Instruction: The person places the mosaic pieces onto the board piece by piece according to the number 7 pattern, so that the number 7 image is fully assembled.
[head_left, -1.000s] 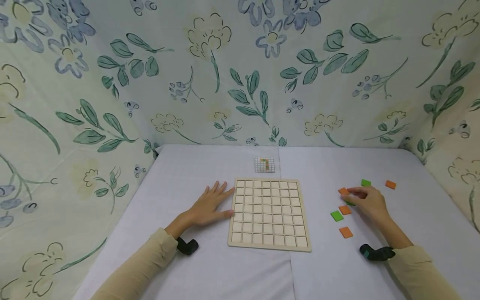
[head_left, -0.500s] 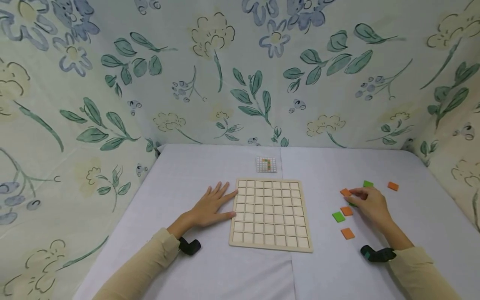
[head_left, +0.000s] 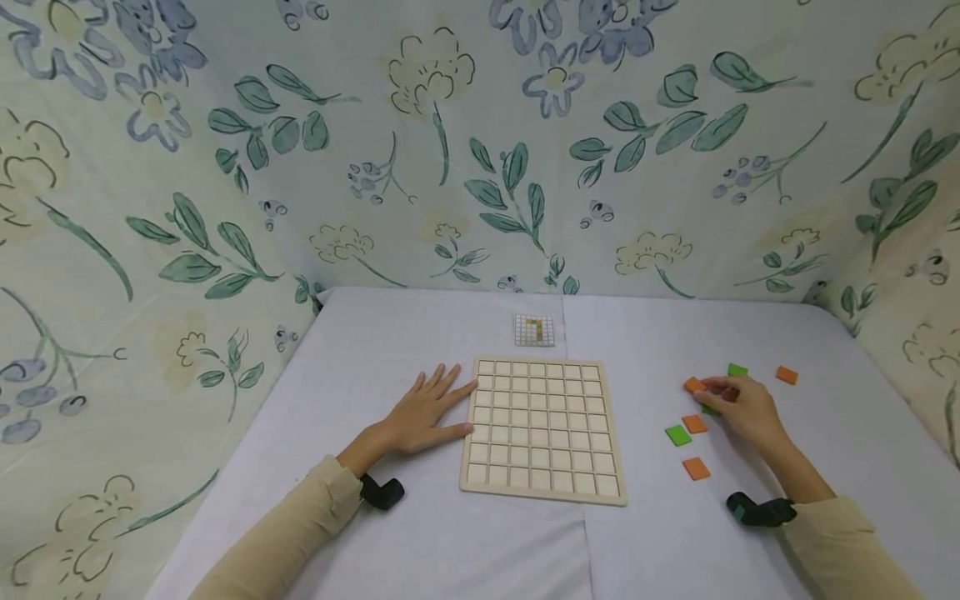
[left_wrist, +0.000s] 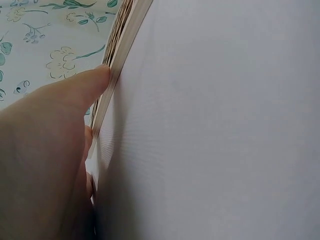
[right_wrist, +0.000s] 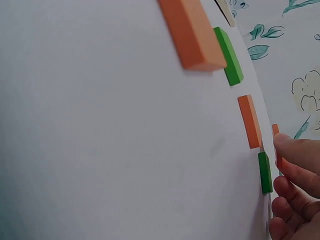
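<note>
My left hand (head_left: pixel 423 418) lies with spread fingers beside a wooden grid board (head_left: pixel 540 429). Its thumb and index finger touch the board's left edge; in the left wrist view the thumb (left_wrist: pixel 90 87) meets the wooden rim (left_wrist: pixel 117 62). On the right, my right hand (head_left: pixel 742 407) pinches an orange square tile (head_left: pixel 694 384) between thumb and fingers. The right wrist view shows this orange tile (right_wrist: pixel 278 159) on edge at the fingertips. A green tile (head_left: pixel 709 409), partly hidden, lies under that hand. Nearby are another green tile (head_left: pixel 678 435) and an orange tile (head_left: pixel 694 424).
A nearer orange tile (head_left: pixel 696 468) lies below these. Beyond the right hand are a green tile (head_left: pixel 738 369) and an orange tile (head_left: pixel 787 375). A small card with a coloured grid pattern (head_left: pixel 534 330) lies behind the board. Floral cloth (head_left: pixel 480 150) hangs behind the white table (head_left: pixel 390 333).
The right hand's orange tile has shifted very slightly and now looks a little tilted. The left hand keeps its place at the board. The head view has drifted slightly.
</note>
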